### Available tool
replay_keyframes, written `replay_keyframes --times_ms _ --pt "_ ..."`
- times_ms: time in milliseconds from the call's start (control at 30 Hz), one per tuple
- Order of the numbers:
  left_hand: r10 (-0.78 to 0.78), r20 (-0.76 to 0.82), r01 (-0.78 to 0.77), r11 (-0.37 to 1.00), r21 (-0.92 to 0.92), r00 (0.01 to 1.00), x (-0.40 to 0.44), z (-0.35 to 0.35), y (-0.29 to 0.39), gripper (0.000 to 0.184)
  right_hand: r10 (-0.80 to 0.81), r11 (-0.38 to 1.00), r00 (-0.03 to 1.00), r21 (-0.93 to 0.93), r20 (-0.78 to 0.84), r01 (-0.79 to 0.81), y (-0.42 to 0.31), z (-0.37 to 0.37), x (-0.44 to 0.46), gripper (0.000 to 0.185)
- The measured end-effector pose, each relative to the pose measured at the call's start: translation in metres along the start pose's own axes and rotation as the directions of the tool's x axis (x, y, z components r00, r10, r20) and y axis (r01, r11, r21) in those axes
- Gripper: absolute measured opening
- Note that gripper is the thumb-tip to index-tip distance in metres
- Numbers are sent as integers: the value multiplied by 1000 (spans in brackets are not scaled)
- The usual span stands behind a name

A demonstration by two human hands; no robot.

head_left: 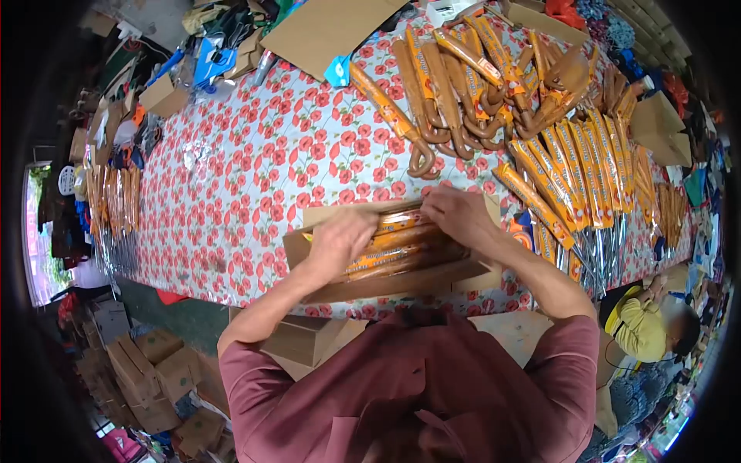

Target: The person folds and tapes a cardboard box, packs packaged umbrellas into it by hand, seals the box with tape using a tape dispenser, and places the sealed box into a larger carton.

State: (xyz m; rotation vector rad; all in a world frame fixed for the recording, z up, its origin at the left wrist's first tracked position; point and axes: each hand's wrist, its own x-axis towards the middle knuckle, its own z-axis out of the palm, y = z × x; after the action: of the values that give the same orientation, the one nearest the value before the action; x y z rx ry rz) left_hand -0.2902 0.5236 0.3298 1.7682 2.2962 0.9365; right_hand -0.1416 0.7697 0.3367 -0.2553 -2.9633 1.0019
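An open cardboard box (pixel 401 288) sits at the near edge of the table, with several long brown packages (pixel 394 251) with orange labels lying lengthwise in it. My left hand (pixel 340 238) is over the left part of the box, its fingers curled down at the packages. Toward the far side of the box, my right hand (pixel 455 216) is bent with its fingers curled at the far rim. What either hand grips is hidden beneath the fingers.
A flowered tablecloth (pixel 224 177) covers the table. Brown hook-handled sticks (pixel 440 85) are heaped at the back right, beside a row of orange-labelled packages (pixel 571 170). A cardboard sheet (pixel 328 35) lies at the back. Another person (pixel 644 324) is at the lower right.
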Motion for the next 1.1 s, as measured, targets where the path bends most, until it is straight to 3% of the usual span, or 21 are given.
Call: replay_keyframes --times_ms 100,167,200,267,300,400,433,467,500,567,600,633,667,700,800,833,900,933,967,1033,1100 --pt "-333 -119 308 933 -188 935 80 23 -33 24 -94 984 991 -157 -92 79 34 -32 64 15" --pt "-432 -236 348 879 -326 871 134 77 -88 35 102 995 986 10 -130 -101 96 -7 114 16" --pt "-611 -169 483 741 -467 773 157 99 -101 39 199 978 970 96 -139 -187 129 16 135 17" --pt "-851 49 650 362 -668 523 201 139 -125 47 243 970 964 -20 107 -242 170 52 168 34" --pt "-856 36 645 360 -674 515 208 173 -155 48 278 960 941 -25 196 -278 180 58 181 46" --pt "-855 66 593 298 -748 514 228 247 -208 52 548 833 832 36 82 -552 176 86 207 84" --pt "-855 95 556 242 -795 509 230 249 -206 51 497 864 864 42 79 -502 174 78 206 84" --pt "-837 -82 524 411 -746 541 227 264 -224 29 535 832 834 87 135 -548 161 55 205 77" --pt "-863 -83 483 356 -800 499 231 256 -216 23 563 797 804 130 194 -590 150 38 206 71" --pt "-810 66 445 250 -860 582 229 218 -215 15 489 730 872 544 6 -414 172 60 221 60" --pt "-766 140 468 227 -854 627 227 199 -217 14 488 656 865 703 -116 -276 182 66 220 55" --pt "-709 202 506 246 -826 675 215 166 -220 15 544 232 835 941 85 -247 157 23 200 29" --pt "-650 267 544 270 -795 712 203 133 -219 17 342 -171 925 979 164 -111 178 25 197 14" --pt "-605 316 572 292 -766 731 190 100 -213 20 350 -222 920 969 178 -103 168 6 182 10" --pt "-737 270 666 311 -678 620 160 -6 -84 54 203 -183 978 980 -40 78 151 -36 114 19" --pt "-648 297 624 357 -695 701 139 -34 -43 58 276 -202 961 977 -4 62 122 -71 74 34" --pt "-501 371 606 474 -638 782 84 -61 -36 56 243 -35 968 997 -62 73 107 -105 32 48" --pt "-454 436 629 520 -579 777 67 -66 -15 56 170 -42 984 997 -59 67 115 -110 14 52" --pt "-413 499 644 564 -517 762 49 -71 5 56 208 68 975 996 -77 64 105 -125 -9 52" --pt "-445 739 836 463 -294 506 9 -61 1 59 150 104 982 989 -116 101 87 -147 -41 54" --pt "-262 749 701 620 -353 609 -15 -16 11 56 146 202 987 979 -71 40 69 -154 -63 52"
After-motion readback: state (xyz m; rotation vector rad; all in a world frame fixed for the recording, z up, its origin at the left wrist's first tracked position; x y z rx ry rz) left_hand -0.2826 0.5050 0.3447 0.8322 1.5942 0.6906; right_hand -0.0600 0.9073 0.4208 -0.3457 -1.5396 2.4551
